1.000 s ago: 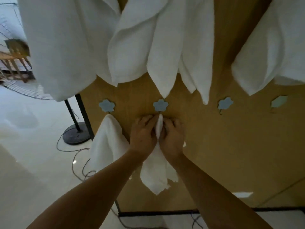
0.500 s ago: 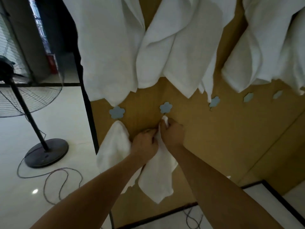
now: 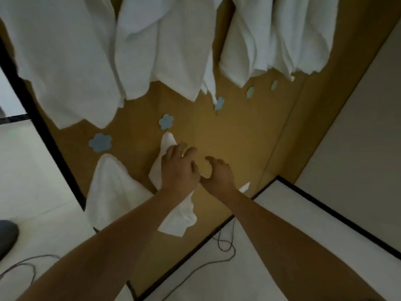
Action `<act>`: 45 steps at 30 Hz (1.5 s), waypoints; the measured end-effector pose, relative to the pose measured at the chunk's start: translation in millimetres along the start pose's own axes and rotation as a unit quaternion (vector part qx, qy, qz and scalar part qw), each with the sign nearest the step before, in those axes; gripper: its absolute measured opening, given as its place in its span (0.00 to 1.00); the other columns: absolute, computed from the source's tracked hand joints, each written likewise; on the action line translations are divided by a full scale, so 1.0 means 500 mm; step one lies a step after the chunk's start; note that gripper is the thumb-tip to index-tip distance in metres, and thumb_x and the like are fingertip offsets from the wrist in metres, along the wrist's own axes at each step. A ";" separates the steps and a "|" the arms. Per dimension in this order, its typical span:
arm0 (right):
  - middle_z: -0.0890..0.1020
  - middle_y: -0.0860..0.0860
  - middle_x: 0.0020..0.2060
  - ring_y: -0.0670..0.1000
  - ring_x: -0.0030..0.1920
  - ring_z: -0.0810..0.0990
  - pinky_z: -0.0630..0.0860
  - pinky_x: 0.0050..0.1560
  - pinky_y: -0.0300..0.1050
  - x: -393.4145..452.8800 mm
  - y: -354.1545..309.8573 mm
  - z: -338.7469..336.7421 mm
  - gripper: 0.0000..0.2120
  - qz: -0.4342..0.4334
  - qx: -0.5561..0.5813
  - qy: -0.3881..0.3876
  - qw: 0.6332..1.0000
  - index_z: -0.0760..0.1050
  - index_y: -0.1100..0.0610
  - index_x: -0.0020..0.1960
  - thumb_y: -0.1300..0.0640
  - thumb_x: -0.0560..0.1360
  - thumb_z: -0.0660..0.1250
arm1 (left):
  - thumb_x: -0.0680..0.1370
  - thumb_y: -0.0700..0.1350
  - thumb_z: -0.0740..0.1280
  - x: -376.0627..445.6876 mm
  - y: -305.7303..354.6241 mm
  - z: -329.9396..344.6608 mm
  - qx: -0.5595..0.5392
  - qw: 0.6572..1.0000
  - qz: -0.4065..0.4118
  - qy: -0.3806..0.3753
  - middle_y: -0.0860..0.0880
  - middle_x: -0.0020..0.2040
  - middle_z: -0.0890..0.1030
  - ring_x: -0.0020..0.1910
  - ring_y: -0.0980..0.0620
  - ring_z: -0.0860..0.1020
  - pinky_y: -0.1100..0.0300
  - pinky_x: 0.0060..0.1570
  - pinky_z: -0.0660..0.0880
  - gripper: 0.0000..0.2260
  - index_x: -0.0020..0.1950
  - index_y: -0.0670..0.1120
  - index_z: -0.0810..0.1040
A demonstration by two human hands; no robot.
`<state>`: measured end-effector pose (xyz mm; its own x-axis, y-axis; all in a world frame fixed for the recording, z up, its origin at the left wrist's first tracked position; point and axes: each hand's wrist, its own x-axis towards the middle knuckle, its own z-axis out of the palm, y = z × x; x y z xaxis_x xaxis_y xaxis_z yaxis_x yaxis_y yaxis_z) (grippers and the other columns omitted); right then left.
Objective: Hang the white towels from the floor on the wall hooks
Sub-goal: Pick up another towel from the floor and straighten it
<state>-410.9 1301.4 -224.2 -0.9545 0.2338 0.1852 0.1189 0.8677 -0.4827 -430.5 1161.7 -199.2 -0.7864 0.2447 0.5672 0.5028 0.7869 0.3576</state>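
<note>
A small white towel [image 3: 167, 141] hangs by its tip just under a blue flower-shaped hook [image 3: 166, 122] on the tan wall panel [image 3: 234, 137]. My left hand [image 3: 179, 170] rests on this towel below the hook, fingers spread and slightly bent over the cloth. My right hand [image 3: 219, 175] is beside it to the right, off the towel, fingers loosely curled and holding nothing. A second white towel [image 3: 110, 187] hangs under the flower hook to the left [image 3: 100, 142].
Several larger white towels [image 3: 71, 61] hang along the top of the panel. Three flower hooks [image 3: 219, 103] [image 3: 250, 92] [image 3: 274, 85] to the right are bare. A black frame post [image 3: 43, 131] edges the panel on the left. Cables [image 3: 225, 246] lie on the pale floor.
My right hand has let go of the towel and moved right, off the cloth. The towel now hangs from its tip below the hook. The view has swung to the right.
</note>
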 end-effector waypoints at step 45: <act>0.69 0.51 0.71 0.55 0.70 0.66 0.68 0.66 0.51 -1.968 1.254 -0.810 0.31 0.818 0.030 0.337 0.465 0.63 0.49 0.75 0.45 0.75 0.67 | 0.79 0.49 0.61 -1.409 2.133 0.342 -0.244 0.458 0.709 -0.478 0.48 0.71 0.69 0.70 0.47 0.65 0.51 0.67 0.64 0.20 0.72 0.50 0.69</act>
<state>713.3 1793.1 -362.4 0.7052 0.6611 -0.2562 0.5075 -0.7230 -0.4687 598.4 1925.2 -344.3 0.7738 0.6332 -0.0147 0.5878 -0.7092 0.3893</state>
